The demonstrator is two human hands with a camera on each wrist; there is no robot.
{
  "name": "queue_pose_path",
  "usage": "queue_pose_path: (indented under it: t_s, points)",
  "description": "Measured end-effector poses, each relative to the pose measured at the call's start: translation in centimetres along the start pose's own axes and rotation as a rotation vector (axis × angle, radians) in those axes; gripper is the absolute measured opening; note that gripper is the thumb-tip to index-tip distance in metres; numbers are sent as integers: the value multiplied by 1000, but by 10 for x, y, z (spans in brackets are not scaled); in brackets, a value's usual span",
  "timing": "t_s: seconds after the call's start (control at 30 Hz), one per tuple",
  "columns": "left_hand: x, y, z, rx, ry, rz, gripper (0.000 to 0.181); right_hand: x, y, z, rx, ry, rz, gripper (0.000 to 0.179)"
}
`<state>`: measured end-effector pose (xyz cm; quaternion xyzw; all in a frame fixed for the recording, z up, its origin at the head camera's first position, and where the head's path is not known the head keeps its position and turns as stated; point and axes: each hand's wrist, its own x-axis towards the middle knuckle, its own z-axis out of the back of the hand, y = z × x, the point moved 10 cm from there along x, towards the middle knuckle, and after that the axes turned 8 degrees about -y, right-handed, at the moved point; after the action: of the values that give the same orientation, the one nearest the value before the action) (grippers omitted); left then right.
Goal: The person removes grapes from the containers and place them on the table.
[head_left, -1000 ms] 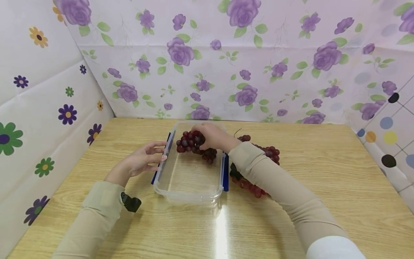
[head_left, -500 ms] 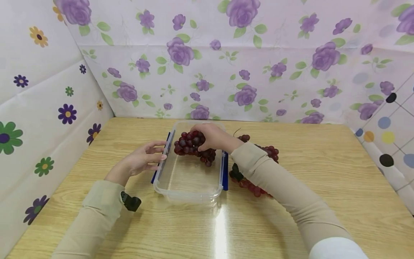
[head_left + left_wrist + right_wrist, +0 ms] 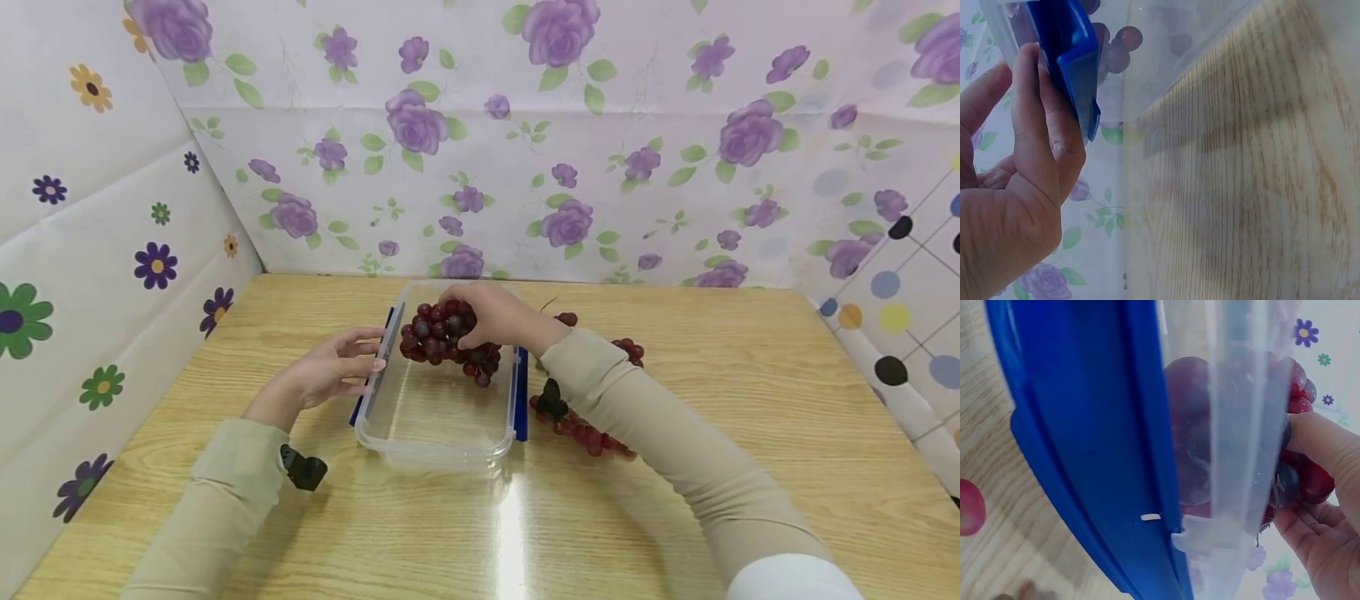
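Note:
A clear plastic container [image 3: 438,454] with blue side latches stands on the table. My right hand [image 3: 495,317] reaches over its right wall and grips a bunch of dark red grapes [image 3: 435,333] within the far half of the container. In the right wrist view, thumb and fingers curl about the grapes [image 3: 1316,481], partly seen through the clear wall behind the blue latch [image 3: 1091,425]. At the container's left wall, my left hand [image 3: 333,367] touches the side with fairly straight fingers. The left wrist view shows those fingertips against the left blue latch [image 3: 1075,62].
More red grapes [image 3: 588,435] lie on the table right of the container, partly hidden beneath the right forearm. Floral sheets [image 3: 465,150] rise behind and at the sides of the wooden table [image 3: 735,375]. A small black device [image 3: 303,468] sits on the left wrist.
My right hand and the grape bunch have shifted slightly to the left inside the container. The left hand has stayed at the left wall.

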<state>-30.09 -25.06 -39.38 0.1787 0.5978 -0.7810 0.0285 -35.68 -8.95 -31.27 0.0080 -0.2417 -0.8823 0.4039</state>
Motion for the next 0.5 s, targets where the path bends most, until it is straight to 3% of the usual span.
queue_pose_path:
  t_s: [0.5]
  points:
    - [-1, -2, -1, -5, -1, 6, 73, -10, 7, 20, 1, 12, -40, 64]
